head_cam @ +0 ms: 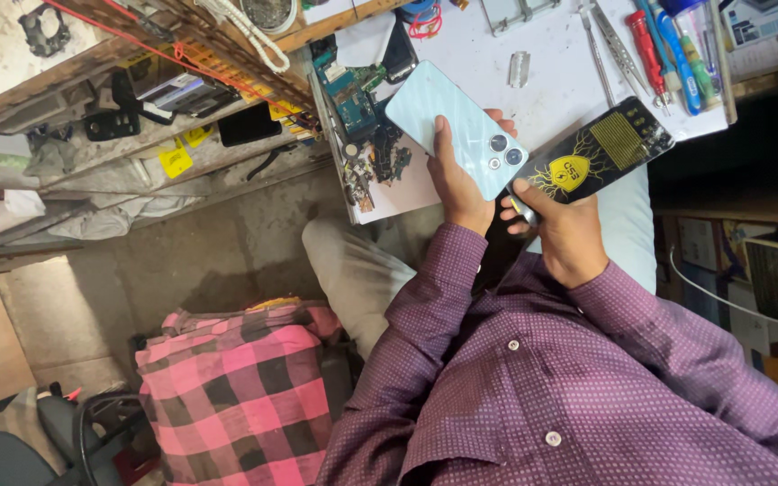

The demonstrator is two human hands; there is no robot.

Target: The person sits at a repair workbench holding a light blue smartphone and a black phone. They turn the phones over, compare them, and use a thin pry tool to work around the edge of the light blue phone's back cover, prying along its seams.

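A: Left hand (455, 180)?
B: Curled shut round pale blue phone (455, 129), back side up, camera lenses at near end. Thumb across back, fingertips showing past far edge.

A: Right hand (566, 236)?
B: Closed on black plate w/ yellow emblem (598, 150), gripped at near end, thumb on top by emblem. Small shiny bit under fingers, can't tell what.

A: Phone vs. plate?
B: Side by side, phone's camera corner just touching or overlapping plate's near end; can't tell which. Both held above near bench edge, over lap.

A: Room around?
B: White mat on bench (556, 85) bare in middle, beyond both hands. Small silver piece (519, 68) lying there alone. Tweezers (607, 43) and screwdrivers (673, 49) at far right of mat, well apart from hands. Circuit boards & loose parts (362, 117) piled along left mat edge, just beside phone's left side. Tight on that side; open ahead.

A: Below bench?
B: Floor left, pink & black checked cloth (240, 391) near left elbow. Shelf w/ clutter (164, 99) further left.
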